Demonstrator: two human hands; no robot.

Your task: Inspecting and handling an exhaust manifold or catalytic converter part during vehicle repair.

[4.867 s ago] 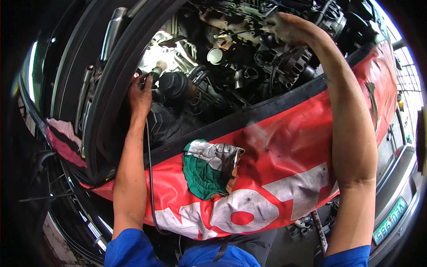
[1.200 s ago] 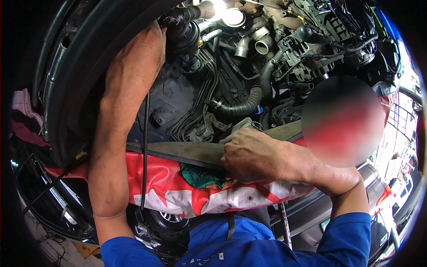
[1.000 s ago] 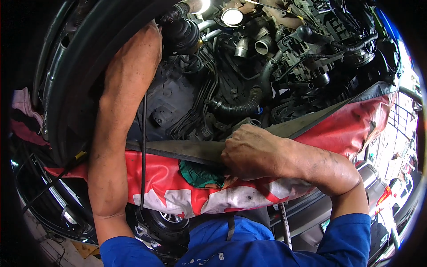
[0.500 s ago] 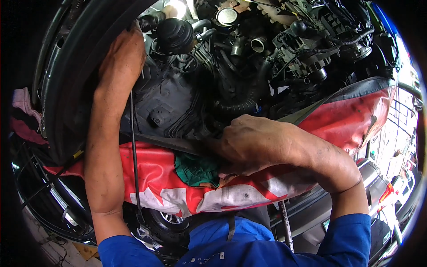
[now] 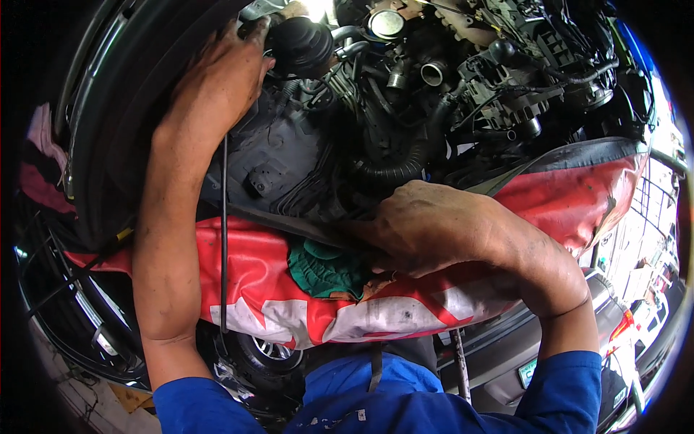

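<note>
Rag [image 5: 325, 271]: green cloth, crumpled, soft folds, quilted-looking surface, brown ragged bit at its lower right edge. Lies on the red cover [image 5: 249, 246] along the near side of the engine bay, just below the cover's dark edge strip [image 5: 303, 226] and left of the right hand [image 5: 434, 228].

Cover: shiny, plastic-looking sheet, wrinkled and sagging, big white printed shapes along the bottom, scuffed and stained. Edge strip is dark and matte, lifted into a fold towards the right.

Right hand: fingers curled in, back of the hand up, at the edge strip beside the rag. Fingertips hidden; can't tell if it's gripping anything.

Left hand [image 5: 235, 65]: up at far left of the bay, fingers bent, next to a round black ribbed cap [image 5: 302, 45]. Can't tell what it holds, if anything. Thin black cord [image 5: 223, 275] hangs below it, over the cover. Bright light glare just past the cap.

Further in: ribbed black hose [image 5: 401, 168], curved; open round metal pipe end [image 5: 432, 74]; pale flat disc [image 5: 387, 24]; dull dark panel [image 5: 275, 155], dusty. Pink cloth [image 5: 45, 155] hangs at far left. Spoked wheel [image 5: 273, 351] below the cover.
</note>
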